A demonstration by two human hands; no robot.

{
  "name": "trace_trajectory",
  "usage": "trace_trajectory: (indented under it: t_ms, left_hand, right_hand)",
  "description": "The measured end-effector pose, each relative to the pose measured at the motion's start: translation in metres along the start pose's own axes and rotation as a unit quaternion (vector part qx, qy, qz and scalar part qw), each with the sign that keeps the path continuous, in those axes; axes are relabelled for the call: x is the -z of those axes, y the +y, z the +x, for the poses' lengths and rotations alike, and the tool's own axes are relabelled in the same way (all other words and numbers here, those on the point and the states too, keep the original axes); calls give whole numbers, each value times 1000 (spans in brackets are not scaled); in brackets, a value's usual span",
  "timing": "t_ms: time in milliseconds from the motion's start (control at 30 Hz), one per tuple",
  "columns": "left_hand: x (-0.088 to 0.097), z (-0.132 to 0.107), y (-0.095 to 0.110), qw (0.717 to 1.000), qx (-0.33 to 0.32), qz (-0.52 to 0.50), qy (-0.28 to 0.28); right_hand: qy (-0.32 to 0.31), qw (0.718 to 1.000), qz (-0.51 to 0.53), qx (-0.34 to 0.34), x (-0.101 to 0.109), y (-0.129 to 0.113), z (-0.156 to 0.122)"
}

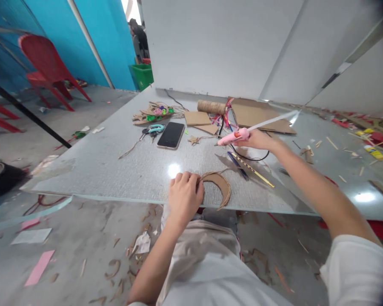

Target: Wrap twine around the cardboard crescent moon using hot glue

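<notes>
Near the table's front edge, my left hand (185,192) is closed on one end of a cardboard crescent (224,185). Twine runs along the crescent's outer rim, and a loose strand trails off to the right. My right hand (254,139) grips a pink hot glue gun (234,137) above the table, its nozzle pointing left and a long pale glue stick rising from its back. Below the gun lie a dark pen (238,165) and a yellow patterned pencil (253,171). A small star wrapped in twine (193,140) rests left of the nozzle.
A phone (171,135), teal-handled scissors (155,128), a twine spool (211,106), cardboard sheets (252,115) and decorated cardboard pieces (153,114) lie toward the back. A black cord (253,159) curls below my right hand. Sticks and scraps litter the right side.
</notes>
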State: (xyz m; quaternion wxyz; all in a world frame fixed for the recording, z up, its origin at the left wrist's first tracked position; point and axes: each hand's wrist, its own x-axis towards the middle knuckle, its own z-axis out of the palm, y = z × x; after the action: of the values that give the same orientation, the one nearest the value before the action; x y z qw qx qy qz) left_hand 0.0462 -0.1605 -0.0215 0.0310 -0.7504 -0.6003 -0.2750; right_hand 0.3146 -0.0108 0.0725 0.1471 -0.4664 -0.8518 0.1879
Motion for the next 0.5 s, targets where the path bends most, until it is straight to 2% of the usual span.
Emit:
trace_trajectory:
  t_ms: [167,333,400,500]
  left_hand:
    - [-2,-1,-1,1000,4,6,11]
    - [-3,-1,0,1000,0,11,10]
    - [-3,-1,0,1000,1,16,9]
    - [-3,-1,-1,1000,-5,17,7]
  right_hand:
    - [-3,996,81,-45,-23,8,26]
    - [-16,987,134,-86,-44,14,36]
    - [-14,982,157,-107,-48,17,37]
    - [-9,976,192,-103,-47,21,35]
